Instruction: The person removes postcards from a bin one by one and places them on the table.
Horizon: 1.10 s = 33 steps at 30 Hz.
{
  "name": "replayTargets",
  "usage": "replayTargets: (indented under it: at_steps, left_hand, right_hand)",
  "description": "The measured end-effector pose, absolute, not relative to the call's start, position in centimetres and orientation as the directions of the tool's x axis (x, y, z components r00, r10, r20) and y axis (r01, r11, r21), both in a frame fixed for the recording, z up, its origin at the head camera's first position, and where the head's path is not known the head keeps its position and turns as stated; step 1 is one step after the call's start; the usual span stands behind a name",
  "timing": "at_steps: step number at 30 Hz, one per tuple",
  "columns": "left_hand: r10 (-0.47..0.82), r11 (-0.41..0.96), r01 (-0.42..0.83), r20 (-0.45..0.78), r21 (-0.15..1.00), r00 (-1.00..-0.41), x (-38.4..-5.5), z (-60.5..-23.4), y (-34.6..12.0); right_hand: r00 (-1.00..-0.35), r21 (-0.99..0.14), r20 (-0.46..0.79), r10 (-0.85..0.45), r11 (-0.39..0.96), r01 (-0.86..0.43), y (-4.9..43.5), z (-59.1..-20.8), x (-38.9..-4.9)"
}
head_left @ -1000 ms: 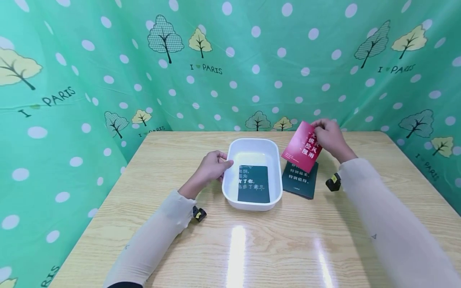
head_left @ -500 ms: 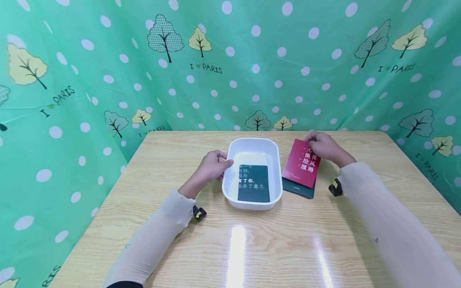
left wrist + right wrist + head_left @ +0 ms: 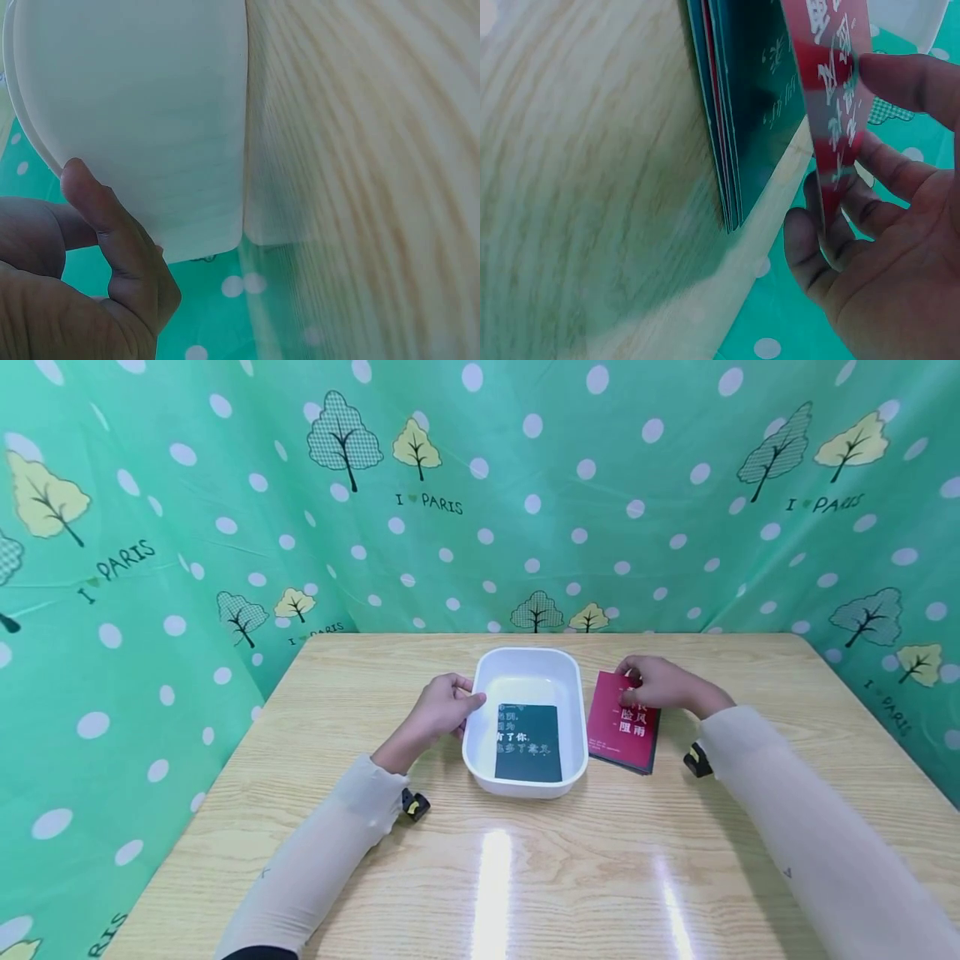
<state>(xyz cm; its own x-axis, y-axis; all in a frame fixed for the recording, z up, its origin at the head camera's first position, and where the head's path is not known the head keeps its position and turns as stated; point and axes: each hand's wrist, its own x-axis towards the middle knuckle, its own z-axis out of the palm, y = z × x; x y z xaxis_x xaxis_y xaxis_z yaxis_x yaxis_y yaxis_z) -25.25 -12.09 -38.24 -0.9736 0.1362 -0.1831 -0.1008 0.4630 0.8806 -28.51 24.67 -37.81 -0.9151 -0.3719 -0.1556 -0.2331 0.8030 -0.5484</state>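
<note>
A white plastic basin (image 3: pixel 525 790) sits mid-table with a dark green card (image 3: pixel 527 764), printed in pale characters, lying inside it. My left hand (image 3: pixel 444 707) grips the basin's left rim, thumb on the edge; the left wrist view shows the basin's outer wall (image 3: pixel 165 127) beside that hand. Right of the basin, my right hand (image 3: pixel 658 682) pinches a red card (image 3: pixel 617 739) with white characters over a stack of cards. In the right wrist view, thumb and fingers hold the red card (image 3: pixel 826 90) tilted, its visible part apart from the dark green stack (image 3: pixel 754 105).
A light wood table (image 3: pixel 375 877) carries everything, with bright reflections near its front. Behind it and at the sides hangs a green dotted curtain (image 3: pixel 480 560). Black wrist devices (image 3: pixel 415 805) sit at both sleeves.
My right hand has brought the red card down and slightly toward me, from raised and tilted to lying over the dark green stack. The left hand and basin have stayed still.
</note>
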Motion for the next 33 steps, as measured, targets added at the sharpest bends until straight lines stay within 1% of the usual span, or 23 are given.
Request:
replayTargets:
  at_steps: [6,19,26,30,33]
  left_hand:
    - [0.134,0.466,-0.098,-0.180,0.880,-0.974,-25.3,-38.2,-12.1]
    - [0.127,0.466,-0.105,-0.184,0.878,-0.975,-25.3,-38.4,-12.1]
    - [0.128,0.459,-0.110,-0.188,0.882,-0.974,-25.3,-38.3,-12.1]
    - [0.128,0.461,-0.110,-0.189,0.881,-0.974,-25.4,-38.4,-12.1]
    - [0.130,0.461,-0.106,-0.185,0.881,-0.974,-25.3,-38.4,-12.1]
  right_hand:
    - [-0.917,-0.552,-0.172,-0.360,0.806,-0.212,24.5,-38.3,-28.5]
    - [-0.927,-0.476,-0.180,-0.329,0.854,-0.210,24.6,-39.2,-28.5]
    - [-0.916,-0.476,-0.188,-0.353,0.849,-0.230,24.8,-39.2,-28.4]
    - [-0.919,-0.463,-0.158,-0.360,0.849,-0.253,24.8,-39.2,-28.6]
    - [-0.926,-0.463,-0.112,-0.360,0.844,-0.272,24.7,-39.0,-28.6]
